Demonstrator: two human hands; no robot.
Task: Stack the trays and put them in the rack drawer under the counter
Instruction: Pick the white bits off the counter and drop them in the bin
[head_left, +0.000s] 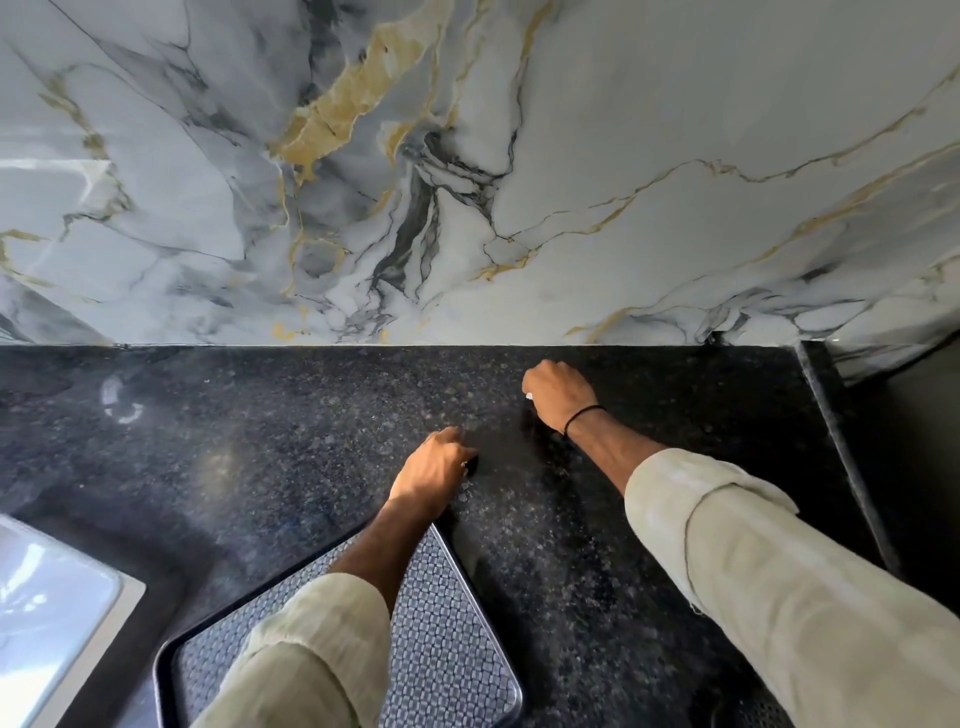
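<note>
Head view: L hand (434, 467) and R hand (558, 396) curled on counter (208, 467), prob. empty; woven tray (447, 644) lies near edge under L arm; advise gripping both its rims, lifting level w/o dragging.

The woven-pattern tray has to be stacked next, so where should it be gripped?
Take the woven-pattern tray by its raised dark rim on the bare right long edge, coming from the right. It lies flat on the counter, and the left arm crosses its middle.
</note>
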